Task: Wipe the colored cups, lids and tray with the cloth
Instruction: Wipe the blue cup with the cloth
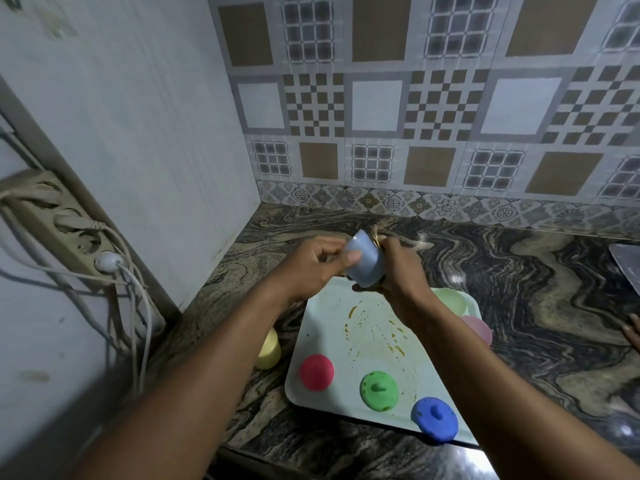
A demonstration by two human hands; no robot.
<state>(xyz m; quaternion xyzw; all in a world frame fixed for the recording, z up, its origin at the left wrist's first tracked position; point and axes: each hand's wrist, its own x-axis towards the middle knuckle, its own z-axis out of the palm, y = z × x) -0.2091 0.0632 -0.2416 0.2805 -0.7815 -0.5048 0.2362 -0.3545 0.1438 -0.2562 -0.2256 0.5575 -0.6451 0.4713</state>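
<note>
Both hands hold the pale blue plastic cup [365,263] up over the far end of the pale green plastic tray [325,334]. The left hand [308,268] pinches its side with curled fingers. The right hand [398,275] grips the other side. A small yellow-brown bit peeks out by the right hand. It may be the cloth, but I cannot tell.

To do this well, turn the cup slowly and rub all round and inside.

The tray has yellow stains. On it sit a red lid [317,372], a green lid [379,390], a blue lid [434,423], a light green cup [450,299] and a pink cup [479,329]. A yellow cup [268,348] stands beside the tray on the dark swirly stone tabletop [519,306]. Patterned wall tiles [415,116] are behind.
</note>
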